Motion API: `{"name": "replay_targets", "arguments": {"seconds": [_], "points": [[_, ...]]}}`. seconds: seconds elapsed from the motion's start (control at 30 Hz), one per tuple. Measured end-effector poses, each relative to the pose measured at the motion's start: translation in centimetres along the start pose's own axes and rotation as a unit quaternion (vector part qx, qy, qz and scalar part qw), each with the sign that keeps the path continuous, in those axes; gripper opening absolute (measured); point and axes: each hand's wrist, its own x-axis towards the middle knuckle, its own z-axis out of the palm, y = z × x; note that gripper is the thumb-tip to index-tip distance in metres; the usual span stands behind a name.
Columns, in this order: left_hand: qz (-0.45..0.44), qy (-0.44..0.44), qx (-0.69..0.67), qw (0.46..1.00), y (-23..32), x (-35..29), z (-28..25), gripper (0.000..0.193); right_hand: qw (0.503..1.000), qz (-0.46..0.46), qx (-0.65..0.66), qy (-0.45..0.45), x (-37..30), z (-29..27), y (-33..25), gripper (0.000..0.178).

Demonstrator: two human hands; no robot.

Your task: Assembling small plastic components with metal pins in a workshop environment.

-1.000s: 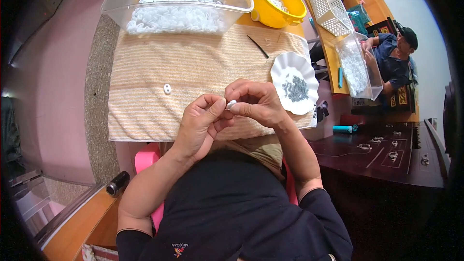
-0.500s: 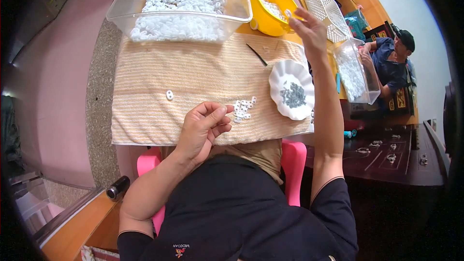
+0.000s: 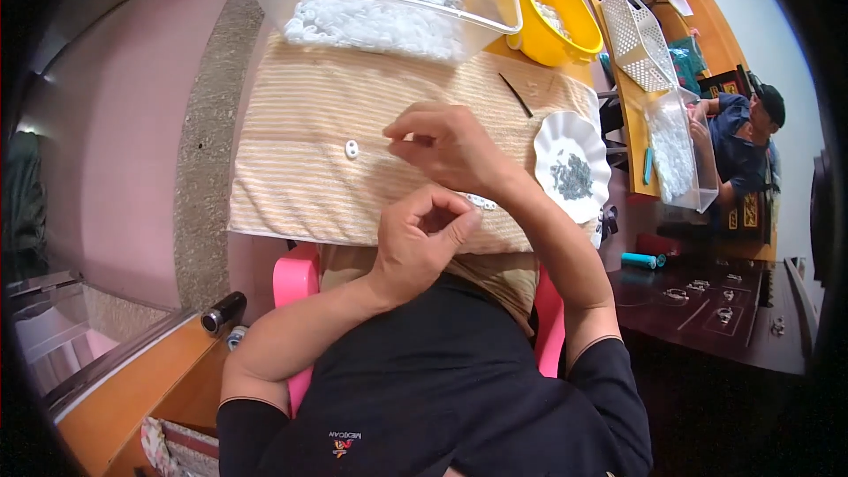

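My right hand (image 3: 449,147) hovers over the striped towel (image 3: 300,106), its thumb and fingertips a little apart and nothing visible between them. Left of those fingertips lies a white oval two-hole piece (image 3: 352,149). Closer to my body, my left hand (image 3: 415,238) curls with thumb and index tips together; whatever they may hold is hidden. Several small white pieces (image 3: 481,201) lie on the towel beside the left fingertips, partly covered by my hands. A scalloped white dish (image 3: 549,134) with small dark bits (image 3: 571,175) stands to the right.
A clear bin (image 3: 397,2) of white pieces stands at the back, beside a yellow basin (image 3: 574,46). A thin black stick (image 3: 516,94) lies near the dish. At far right are a white perforated basket (image 3: 638,40) and another person (image 3: 738,137) by a second clear bin (image 3: 707,196).
My right hand has come from the yellow basin, where it held a small white piece, down and left over the towel. The left thumb and fingers have curled together. The whole view has shifted.
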Motion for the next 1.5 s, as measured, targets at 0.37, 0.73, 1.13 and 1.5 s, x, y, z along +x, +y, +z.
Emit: {"name": "replay_targets", "arguments": {"seconds": [0.37,0.73,1.13,1.5], "points": [[0.11,-0.006,0.061,0.992,0.4,-0.8,0.1,0.009,0.968,-0.067,-0.199,-0.141,3.2,3.5,-0.3,0.019],[0.003,0.054,0.036,0.998,0.8,0.3,-0.6,0.009,0.96,-0.064,-0.27,-0.047,0.0,-0.8,2.6,0.015],[-0.033,0.108,-0.052,0.992,0.6,1.3,-1.1,0.009,0.975,0.055,-0.195,-0.088,-5.3,-5.8,1.4,0.02],[-0.041,0.108,-0.069,0.991,0.4,1.5,-1.0,0.011,0.966,0.079,-0.231,-0.089,-7.7,-4.0,1.3,0.014]]}}
